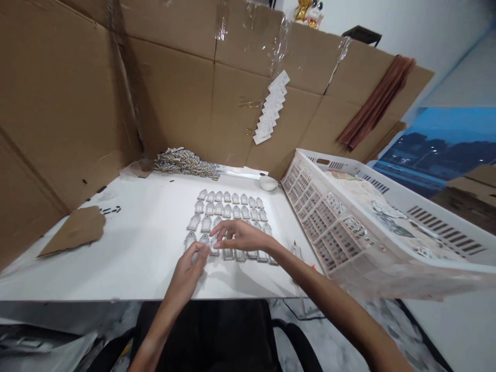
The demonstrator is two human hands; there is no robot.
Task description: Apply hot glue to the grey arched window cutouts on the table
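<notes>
Rows of small silvery arch-shaped metal pieces [236, 211] lie on the white table [147, 248] in front of me. At the front left part of the rows, my left hand [188, 271] is closed, thumb and fingertips pinched together beside the nearest row. My right hand [244, 236] reaches across from the right over the middle of the rows, fingers bent and drawn in close to the left fingertips. Whatever sits between the fingertips of either hand is too small to make out. Both hands hide some of the pieces below them.
A pile of similar metal pieces [186, 164] lies against the cardboard wall [174, 103]. Behind the rows stands a small white bowl [268, 183]. A large white crate [310, 206] borders the right side. At left are a cardboard scrap [75, 231] and small dark bits [112, 210].
</notes>
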